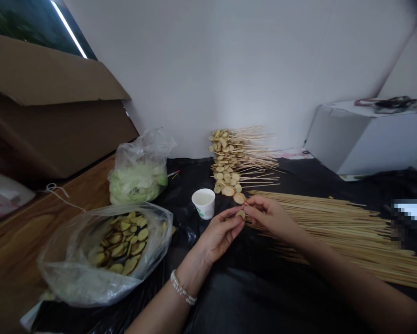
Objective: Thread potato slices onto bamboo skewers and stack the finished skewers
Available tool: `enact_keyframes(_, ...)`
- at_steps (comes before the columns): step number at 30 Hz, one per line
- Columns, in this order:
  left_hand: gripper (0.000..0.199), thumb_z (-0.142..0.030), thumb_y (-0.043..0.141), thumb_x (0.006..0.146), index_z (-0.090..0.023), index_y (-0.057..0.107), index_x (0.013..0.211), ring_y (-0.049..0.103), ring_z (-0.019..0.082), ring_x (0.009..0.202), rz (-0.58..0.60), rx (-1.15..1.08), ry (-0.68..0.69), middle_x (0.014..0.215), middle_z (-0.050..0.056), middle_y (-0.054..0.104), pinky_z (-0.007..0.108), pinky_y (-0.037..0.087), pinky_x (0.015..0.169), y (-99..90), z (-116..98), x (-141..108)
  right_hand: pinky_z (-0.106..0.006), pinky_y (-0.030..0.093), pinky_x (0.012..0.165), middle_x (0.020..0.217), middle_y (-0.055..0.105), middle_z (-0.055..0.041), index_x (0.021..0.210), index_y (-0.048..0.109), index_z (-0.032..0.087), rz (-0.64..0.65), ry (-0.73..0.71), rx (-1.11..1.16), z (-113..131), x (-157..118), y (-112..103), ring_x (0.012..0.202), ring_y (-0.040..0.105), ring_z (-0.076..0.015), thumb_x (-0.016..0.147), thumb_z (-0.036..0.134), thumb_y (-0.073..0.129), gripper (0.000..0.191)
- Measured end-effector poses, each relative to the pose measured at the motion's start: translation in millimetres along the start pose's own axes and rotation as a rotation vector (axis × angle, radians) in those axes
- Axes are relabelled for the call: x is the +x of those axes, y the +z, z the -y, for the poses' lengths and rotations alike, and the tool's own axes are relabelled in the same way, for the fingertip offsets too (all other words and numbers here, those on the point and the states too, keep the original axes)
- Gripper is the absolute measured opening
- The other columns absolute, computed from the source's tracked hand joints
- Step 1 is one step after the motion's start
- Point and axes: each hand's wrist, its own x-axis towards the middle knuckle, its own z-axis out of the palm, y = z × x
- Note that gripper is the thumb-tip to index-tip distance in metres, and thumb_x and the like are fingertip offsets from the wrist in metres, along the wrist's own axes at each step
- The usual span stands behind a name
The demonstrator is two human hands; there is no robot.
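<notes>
My left hand [224, 232], with a beaded bracelet at the wrist, pinches a round potato slice [241, 214] between its fingers. Against it, my right hand [264, 213] is closed on a thin stick whose tip shows by the left fingers. Just beyond both hands lies a pile of skewered slices [225, 162], their sticks pointing right. Many bare wooden skewers [333, 222] spread out under and beyond my right forearm. An open clear plastic bag [72, 260] at the left contains loose potato slices [125, 241].
A white paper cup [204, 204] stands left of the hands. Behind the open bag sits a bag of pale green vegetables [138, 178]. A cardboard box [55, 116] is at the left, a white box [371, 134] at the right. Black plastic sheeting [257, 292] covers the work surface.
</notes>
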Motion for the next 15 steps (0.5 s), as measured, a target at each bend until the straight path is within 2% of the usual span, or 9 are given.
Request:
enact_keyframes(3, 0.023, -0.004, 0.073, 0.068, -0.012, 0.065, 0.088, 0.065, 0.008, 0.071, 0.005, 0.028, -0.019, 0.082, 0.004, 0.068, 0.017, 0.053, 0.072, -1.8, -3.5, -2.0, -0.023, 0.036, 0.049, 0.057, 0.053, 0.0026, 0.08, 0.06, 0.016, -0.02, -0.028, -0.028, 4.1, 0.0, -4.8, 0.051, 0.047, -0.0095, 0.083, 0.042, 0.053, 0.027)
enact_keyframes(8, 0.016, -0.01, 0.072, 0.071, -0.014, 0.063, 0.084, 0.068, 0.01, 0.077, -0.031, 0.027, 0.143, 0.095, 0.007, 0.069, 0.011, 0.053, 0.062, -2.7, -22.8, -5.4, -0.022, 0.028, 0.042, 0.055, 0.054, 0.0026, 0.081, 0.062, 0.017, -0.026, -0.012, -0.034, 12.1, -0.1, -15.8, 0.044, 0.04, -0.0076, 0.084, 0.042, 0.053, 0.026)
enact_keyframes(11, 0.015, -0.007, 0.065, 0.077, -0.012, 0.065, 0.09, 0.068, 0.009, 0.078, -0.109, -0.065, 0.243, 0.095, 0.006, 0.069, 0.011, 0.054, 0.064, -3.8, -37.5, -5.8, -0.021, 0.024, 0.038, 0.056, 0.054, 0.0029, 0.082, 0.061, 0.018, 0.014, 0.044, -0.006, 14.8, -1.9, -17.7, 0.039, 0.036, -0.0059, 0.084, 0.042, 0.053, 0.026)
enact_keyframes(15, 0.01, -0.007, 0.061, 0.08, -0.009, 0.067, 0.088, 0.067, 0.009, 0.08, -0.189, -0.167, 0.29, 0.093, 0.007, 0.069, 0.01, 0.054, 0.065, -8.9, -50.7, -5.3, -0.02, 0.026, 0.036, 0.058, 0.056, 0.003, 0.083, 0.062, 0.019, 0.095, 0.082, -0.002, 14.8, -5.9, -14.7, 0.037, 0.038, -0.0061, 0.084, 0.043, 0.054, 0.025)
